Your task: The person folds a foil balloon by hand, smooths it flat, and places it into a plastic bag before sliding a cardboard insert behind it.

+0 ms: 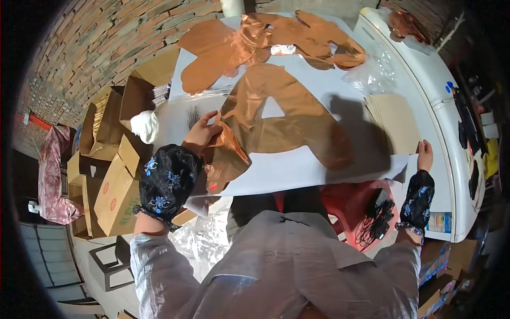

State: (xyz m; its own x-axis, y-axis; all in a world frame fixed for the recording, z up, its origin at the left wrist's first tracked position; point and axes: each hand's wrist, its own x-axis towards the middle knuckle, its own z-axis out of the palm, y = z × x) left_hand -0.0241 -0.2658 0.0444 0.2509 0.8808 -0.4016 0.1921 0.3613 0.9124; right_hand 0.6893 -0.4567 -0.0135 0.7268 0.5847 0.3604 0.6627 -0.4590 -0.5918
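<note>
A copper-coloured foil balloon (297, 127) shaped like a letter A lies flat on a white sheet (287, 173) in front of me. My left hand (203, 133) pinches the balloon's left edge, where the foil is creased and folded over. At the sheet's right corner, my right hand (424, 155) has its fingers closed on the edge; the grip is partly hidden. Beyond the letter lie more copper foil balloons (207, 53), overlapping and crumpled, with a small silvery piece (282, 50) beside them.
Brown paper pieces (396, 122) and clear plastic (374, 69) lie at the right, beside a white appliance (425, 80). Open cardboard boxes (119, 186) and a white bundle (144, 127) stand left. Below the sheet are a red stool (350, 204) and black cables (378, 223).
</note>
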